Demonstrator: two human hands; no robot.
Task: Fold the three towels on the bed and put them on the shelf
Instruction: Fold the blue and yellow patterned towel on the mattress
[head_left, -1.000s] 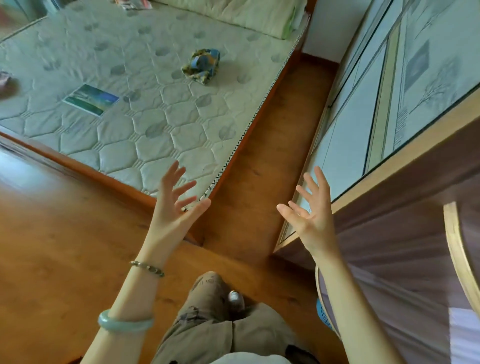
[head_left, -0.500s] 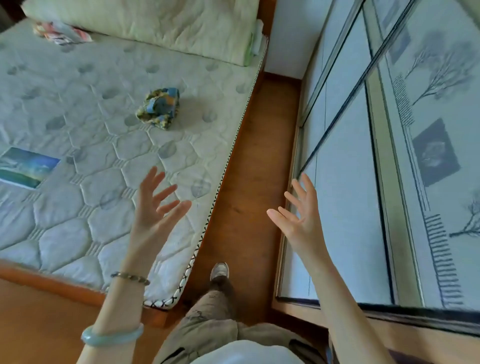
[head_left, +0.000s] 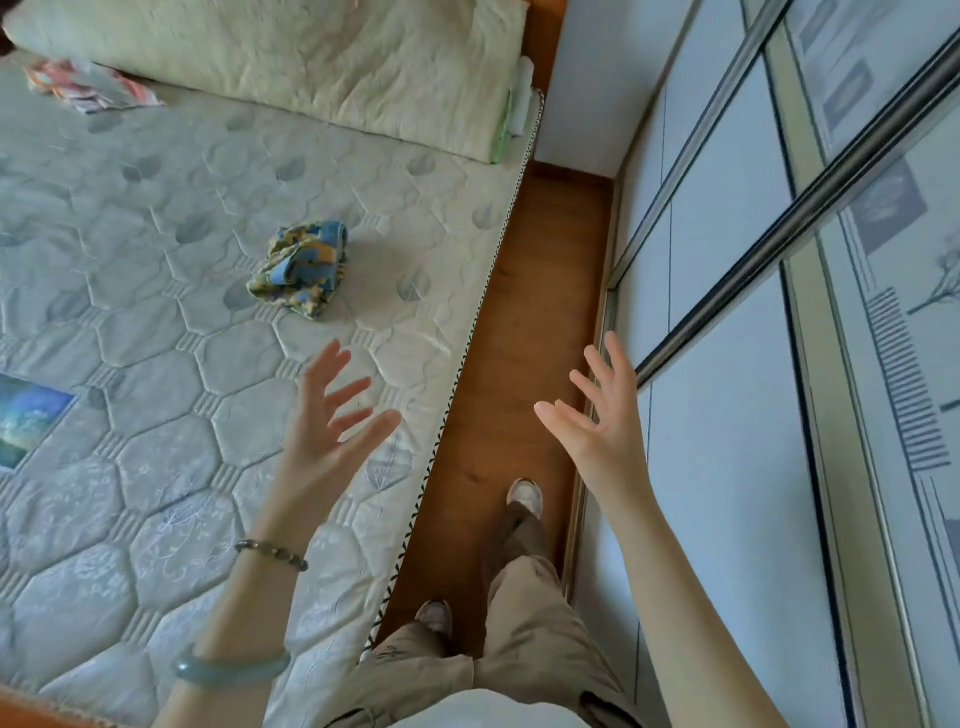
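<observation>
A crumpled blue, yellow and green towel (head_left: 300, 269) lies on the bare quilted mattress (head_left: 171, 374), a little ahead of my hands. At the far left corner a pink and white towel (head_left: 88, 85) lies bunched. A flat blue towel (head_left: 26, 421) shows at the left edge, partly cut off. My left hand (head_left: 330, 421) hovers over the mattress edge with fingers spread and holds nothing. Over the floor strip my right hand (head_left: 597, 415) is raised, also spread and empty. No shelf is visible.
A rolled pale green quilt (head_left: 311, 67) lies across the head of the bed. A narrow wooden floor strip (head_left: 509, 364) runs between the bed and sliding wardrobe doors (head_left: 753, 415) on the right. My feet stand in that strip.
The view has moved forward along the bed's right side. The patterned towel and the quilt are now closer, and the wardrobe top has left the view. Both hands stay spread and empty.
</observation>
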